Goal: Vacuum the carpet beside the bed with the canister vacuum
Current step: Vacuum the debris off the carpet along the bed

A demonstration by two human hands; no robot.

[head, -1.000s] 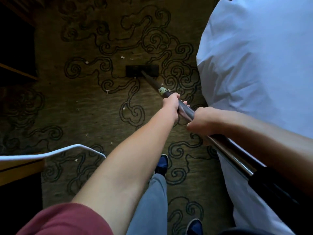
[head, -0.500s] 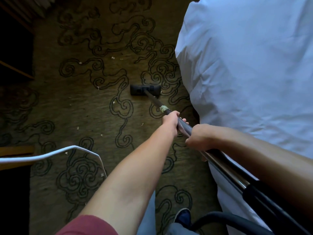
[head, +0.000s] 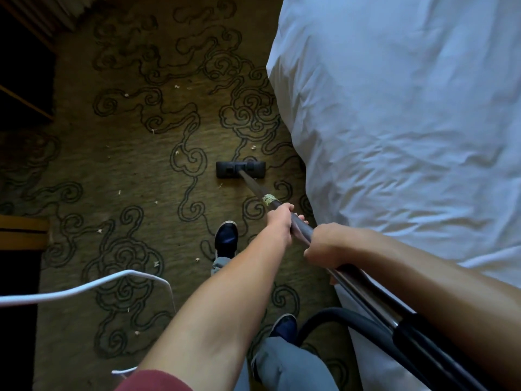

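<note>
The olive carpet (head: 135,170) with dark swirl patterns carries several pale crumbs. A black floor nozzle (head: 240,169) lies flat on it, close to the bed's edge. From it a dark metal wand (head: 255,187) with a taped band rises toward me. My left hand (head: 279,225) grips the wand just behind the tape. My right hand (head: 324,246) grips it a little further back. The black hose (head: 338,317) curls off the wand's handle at lower right. The canister itself is out of view.
The bed with its white duvet (head: 408,122) fills the right side. A white cord (head: 84,289) loops over the carpet at lower left. Dark wooden furniture (head: 22,235) stands along the left edge. My blue shoes (head: 226,239) stand on the carpet behind the nozzle.
The nozzle has been drawn back toward me along the bed's side, and my view has shifted so more of the bed shows. Both hands keep their grip on the wand.
</note>
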